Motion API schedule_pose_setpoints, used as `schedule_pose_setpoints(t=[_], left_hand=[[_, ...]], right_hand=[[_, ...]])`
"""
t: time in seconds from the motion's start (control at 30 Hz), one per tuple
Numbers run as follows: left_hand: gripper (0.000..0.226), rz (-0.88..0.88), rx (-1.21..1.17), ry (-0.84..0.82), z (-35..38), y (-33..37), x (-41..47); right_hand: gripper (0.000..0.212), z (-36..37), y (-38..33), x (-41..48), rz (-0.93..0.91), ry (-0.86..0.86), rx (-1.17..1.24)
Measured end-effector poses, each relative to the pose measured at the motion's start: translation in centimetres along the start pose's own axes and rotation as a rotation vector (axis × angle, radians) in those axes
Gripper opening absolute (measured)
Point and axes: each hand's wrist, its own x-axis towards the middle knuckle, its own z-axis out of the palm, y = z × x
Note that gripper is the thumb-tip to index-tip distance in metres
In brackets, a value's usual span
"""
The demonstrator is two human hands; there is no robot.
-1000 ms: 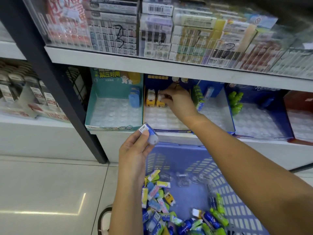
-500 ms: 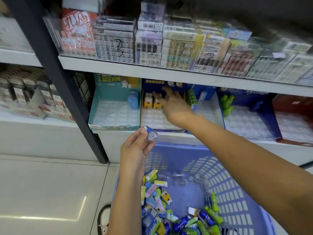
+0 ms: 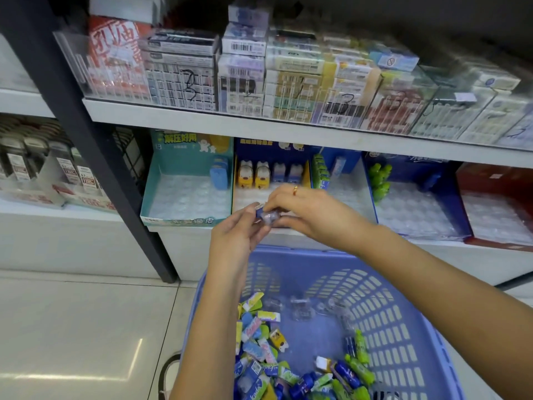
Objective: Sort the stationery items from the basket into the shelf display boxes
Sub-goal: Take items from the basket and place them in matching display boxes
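A white shelf unit fills the far side, its upper shelf packed with stacked boxes behind a clear guard. On the lower shelf a row of display boxes sits side by side: a teal box at left with one blue item at its back right corner, a blue box beside it holding two yellow and two pale items along its back wall, then a box with green packs, a dark blue box with green bottles at its back left, and a red box at far right. Near the viewer, a blue basket stands on the tiled floor, with a heap of small wrapped items at its near left and bottom. Above the basket's far rim, both hands meet in front of the blue box. The left hand pinches a small blue eraser between thumb and fingertips. The right hand, a ring on one finger, has its fingers curled onto the same eraser from the right.
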Motion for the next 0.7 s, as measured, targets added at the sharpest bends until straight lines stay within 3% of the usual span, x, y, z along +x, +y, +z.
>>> schedule_pose_setpoints(t=[0.1,0.2,0.3,0.47,0.7], left_hand=[[0.028,0.127,0.189,-0.024,0.3,-0.6,0.6],[0.036,0.4,0.897,-0.054,0.3,-2.3,1.3],[0.048,0.451,1.377,-0.175,0.2,-4.2,1.5],[0.053,0.493,1.353,-0.178,-0.2,-4.9,1.5],[0.052,0.484,1.333,-0.197,-0.6,-4.8,1.7]], right_hand=[[0.024,-0.7,1.7,0.6,0.188,0.16,0.185],[0.027,-0.8,4.3,1.9,0.446,0.254,0.234],[0.023,-0.1,7.3,3.2,0.551,0.226,0.125],[0.022,1.0,10.2,4.0,0.538,0.06,-0.036],[0.016,0.9,10.9,4.4,0.601,0.064,0.084]])
